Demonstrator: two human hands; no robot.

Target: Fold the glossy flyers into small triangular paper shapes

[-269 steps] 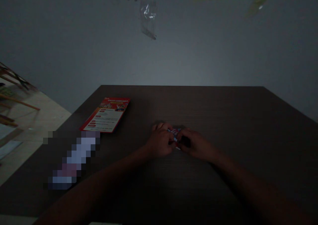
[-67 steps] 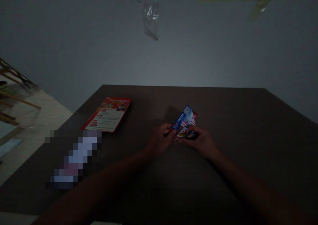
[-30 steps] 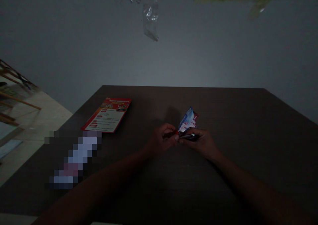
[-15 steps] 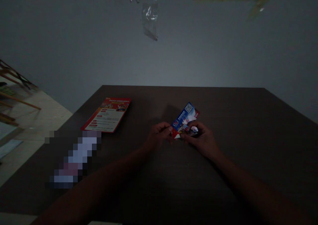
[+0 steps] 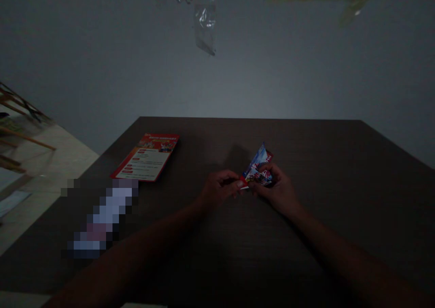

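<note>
Side edges of the dark wood-grain tabletop lie well apart from the bent blue-and-red printed paper; left hand pinches its left corner, right hand its right side.

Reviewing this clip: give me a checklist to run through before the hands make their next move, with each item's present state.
1. Left hand has the small blue, red and white printed paper leaflet pinched at its near left end: ok.
2. Right hand grips the leaflet's right side: ok.
3. Leaflet lies flat: not ok, it is bent up between the hands.
4. Red-and-white rectangular printed sheet on the dark brown wood-grain table is clear of both hands: ok.
5. Leaflet's edges line up: cannot tell, fingers cover part of it.
6. Bright lighting: not ok, the view is dim.
</note>
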